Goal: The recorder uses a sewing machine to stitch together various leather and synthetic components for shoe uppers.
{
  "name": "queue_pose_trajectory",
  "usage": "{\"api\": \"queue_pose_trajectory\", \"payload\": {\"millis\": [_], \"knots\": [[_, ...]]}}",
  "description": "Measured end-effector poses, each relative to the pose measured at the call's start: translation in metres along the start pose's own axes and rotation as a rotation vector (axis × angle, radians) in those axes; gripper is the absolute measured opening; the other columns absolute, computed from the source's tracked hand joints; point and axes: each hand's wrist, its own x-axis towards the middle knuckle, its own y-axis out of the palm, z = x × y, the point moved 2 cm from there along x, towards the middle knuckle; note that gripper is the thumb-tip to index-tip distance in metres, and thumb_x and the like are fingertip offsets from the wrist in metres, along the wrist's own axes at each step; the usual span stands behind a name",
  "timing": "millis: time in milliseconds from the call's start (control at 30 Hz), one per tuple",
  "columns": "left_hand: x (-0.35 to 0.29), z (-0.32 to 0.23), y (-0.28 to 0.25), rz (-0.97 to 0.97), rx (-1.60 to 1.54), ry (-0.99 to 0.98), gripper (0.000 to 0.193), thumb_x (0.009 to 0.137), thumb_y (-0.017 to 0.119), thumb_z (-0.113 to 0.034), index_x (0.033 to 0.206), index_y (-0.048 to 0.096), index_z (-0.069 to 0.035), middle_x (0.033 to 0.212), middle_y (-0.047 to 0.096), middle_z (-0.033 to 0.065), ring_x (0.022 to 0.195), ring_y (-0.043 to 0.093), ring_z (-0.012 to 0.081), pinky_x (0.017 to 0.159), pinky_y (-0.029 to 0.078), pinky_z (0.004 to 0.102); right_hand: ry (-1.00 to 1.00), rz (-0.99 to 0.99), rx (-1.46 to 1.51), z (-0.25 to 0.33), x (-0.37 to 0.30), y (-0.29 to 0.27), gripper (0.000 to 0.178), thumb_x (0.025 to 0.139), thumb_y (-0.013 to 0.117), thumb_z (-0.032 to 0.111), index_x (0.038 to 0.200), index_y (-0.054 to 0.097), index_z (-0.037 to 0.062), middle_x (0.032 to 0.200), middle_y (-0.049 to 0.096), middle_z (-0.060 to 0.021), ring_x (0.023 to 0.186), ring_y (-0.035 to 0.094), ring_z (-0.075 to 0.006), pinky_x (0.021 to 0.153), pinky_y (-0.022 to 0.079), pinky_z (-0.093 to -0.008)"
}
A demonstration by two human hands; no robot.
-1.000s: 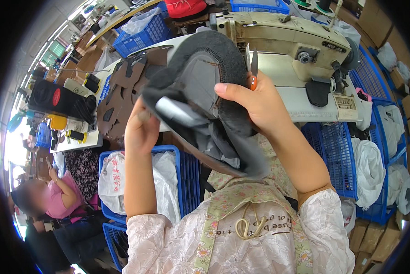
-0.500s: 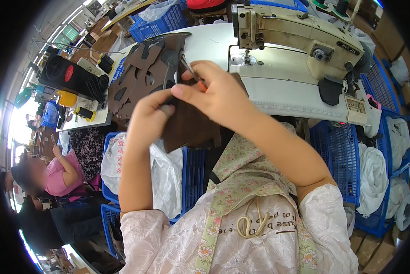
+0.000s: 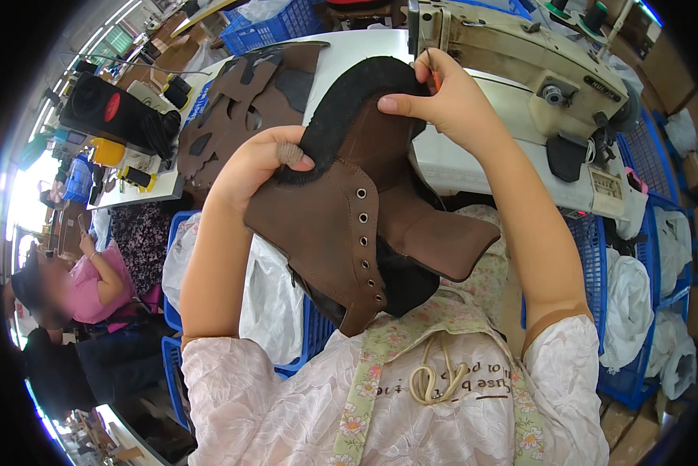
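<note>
Head view: just above the floral apron (image 3: 434, 320), a brown boot upper (image 3: 318, 225) with a black padded collar (image 3: 349, 97) is held up in the air, overlapping the near edge of the white table (image 3: 356, 58). Metal eyelets (image 3: 363, 241) run down its front. The left hand (image 3: 255, 167), a tan cover (image 3: 289, 154) on one finger, pinches the collar's lower left end. The right hand (image 3: 454, 101) grips the collar's other end, thumb pressed flat on its face, with an orange-handled tool (image 3: 436, 81) mostly hidden among the fingers. Below the table's near edge, a white plastic bag (image 3: 275, 311) sits in a blue basket (image 3: 318, 330). On the surface, cut brown pieces (image 3: 228, 128) lie left of the collar, and a cream sewing machine (image 3: 512, 58) stands to the right. Toward the left edge are black-and-yellow spools (image 3: 137, 175); past the far edge is another blue crate (image 3: 267, 33).
</note>
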Motion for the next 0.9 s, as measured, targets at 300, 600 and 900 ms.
{"api": "queue_pose_trajectory", "payload": {"millis": [300,600,900], "knots": [[0.053,0.028,-0.001,0.159,-0.009,-0.185,0.037,0.078,0.072,-0.008,0.109,0.063,0.008,0.099,0.070,0.0126,0.083,0.069,0.0172,0.077,0.055,0.0277,0.126,-0.091,-0.223,-0.040,-0.024,-0.010,0.065,0.057,0.090,0.049,0.081,0.048,0.0058,0.072,0.050,-0.0043,0.068,0.048,-0.0161,0.062,0.042,-0.0297],[0.126,0.062,-0.001,0.256,0.027,-0.328,0.032,0.086,0.070,-0.013,0.110,0.064,0.007,0.098,0.071,0.0103,0.082,0.067,0.0147,0.077,0.054,0.0263,0.317,-0.012,-0.150,-0.109,-0.044,-0.029,0.063,0.059,0.090,0.046,0.085,0.051,0.0039,0.075,0.055,-0.0066,0.071,0.053,-0.0186,0.066,0.046,-0.0322],[0.215,0.080,-0.013,0.352,0.393,-0.480,0.027,0.087,0.069,-0.015,0.106,0.068,0.003,0.093,0.070,0.0059,0.079,0.065,0.0115,0.073,0.052,0.0256,0.510,-0.006,-0.313,-0.165,-0.033,-0.028,0.056,0.062,0.088,0.033,0.095,0.053,0.0037,0.088,0.066,-0.0114,0.085,0.065,-0.0270,0.075,0.050,-0.0367]]}}
